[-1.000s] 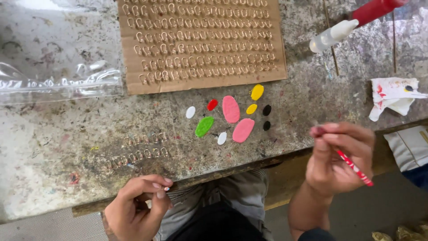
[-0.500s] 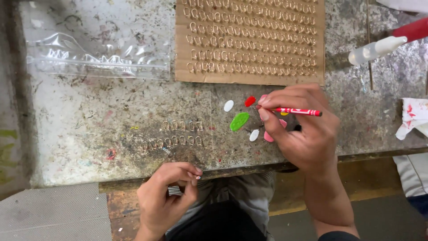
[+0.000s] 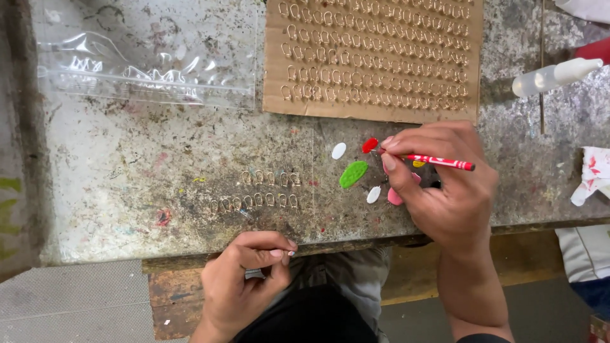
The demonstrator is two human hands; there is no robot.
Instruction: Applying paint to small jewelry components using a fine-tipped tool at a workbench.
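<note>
Right hand (image 3: 445,197) grip clamped on red stick (image 3: 441,161), tip at red blob (image 3: 370,145) mid-desk; left hand (image 3: 244,279) pinched together on small piece, unclear. Neighbouring green blob (image 3: 353,174) risked being smeared by slipped tip.

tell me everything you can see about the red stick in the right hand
The red stick is thin and straight, like a pencil or fine tool, red with small white marks along it and a dark far end. It lies nearly level, tilted slightly down to the right. The right hand pinches it near its left end between thumb and fingers, over the small coloured blobs on the worktable. Its working tip is hidden by the fingers.
</note>
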